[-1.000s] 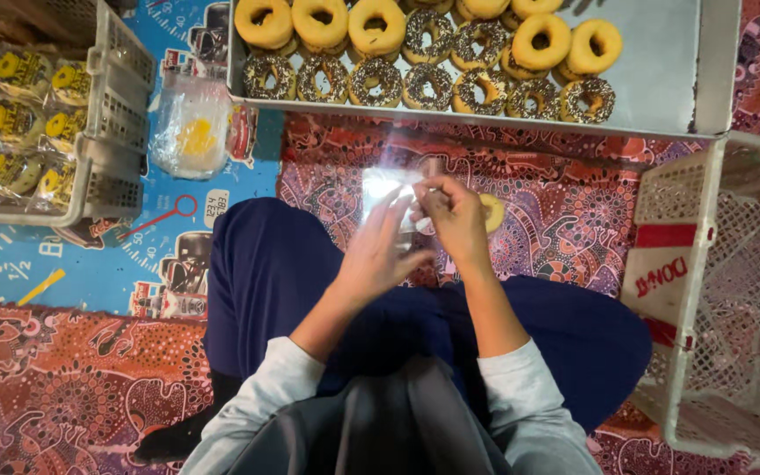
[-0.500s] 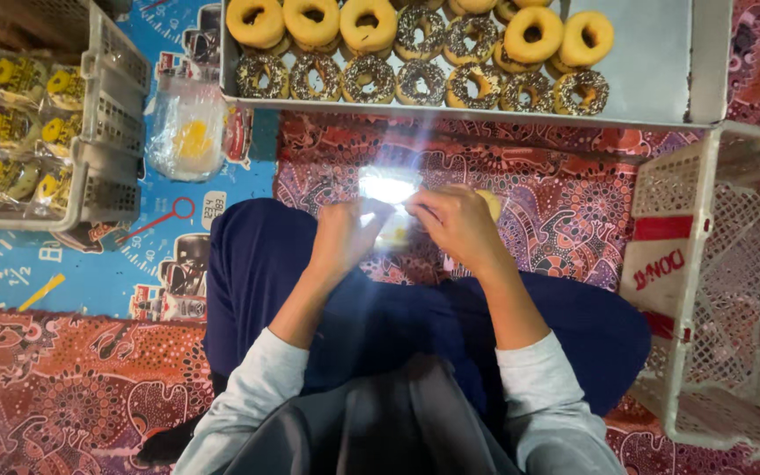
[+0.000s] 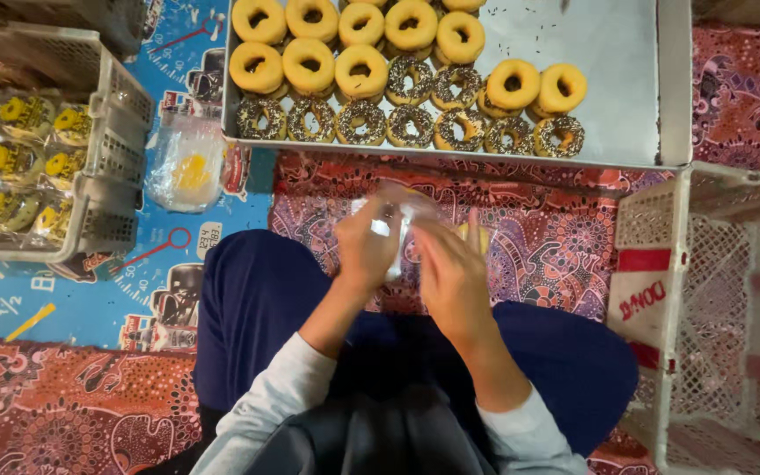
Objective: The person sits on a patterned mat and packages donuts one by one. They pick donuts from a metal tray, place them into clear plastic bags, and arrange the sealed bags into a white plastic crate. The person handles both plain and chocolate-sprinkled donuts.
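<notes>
Closest in, the person sits cross-legged in dark blue trousers and pale grey sleeves, both hands raised over the lap. The left hand (image 3: 367,246) has its fingers curled and pinched on a thin, clear plastic bag (image 3: 398,230), glossy and crumpled, catching the light. The right hand (image 3: 452,280) sits just to the right of that pinch, fingers laid flat and close together against the same film; whether it truly grips the film I cannot tell, since motion blurs it. A bit of yellow (image 3: 478,236) peeks past the right hand's far side, too hidden to name.

Under and around the grip lies a patterned cloth (image 3: 556,237) in reds and purples, flat and soft, with open room on it just beyond the hands. Left of the grip, a smooth blue printed mat (image 3: 90,299) covers the floor, and on it rests a filled clear packet (image 3: 188,167) with something yellow inside, well apart from the hands.

Right of the grip stands a white plastic lattice crate (image 3: 714,290), its near edge close to the person's knee. Far left, another white lattice basket (image 3: 103,149) holds wrapped yellow rings in shiny film.

Beyond the grip, a shallow metal tray (image 3: 626,79) runs crosswise, its near rim straight and raised. Round doughnuts (image 3: 362,75) fill its left part in rows, some with smooth yellow glaze, some speckled with sprinkles; its right part is bare, dull metal dotted with stray sprinkles.
</notes>
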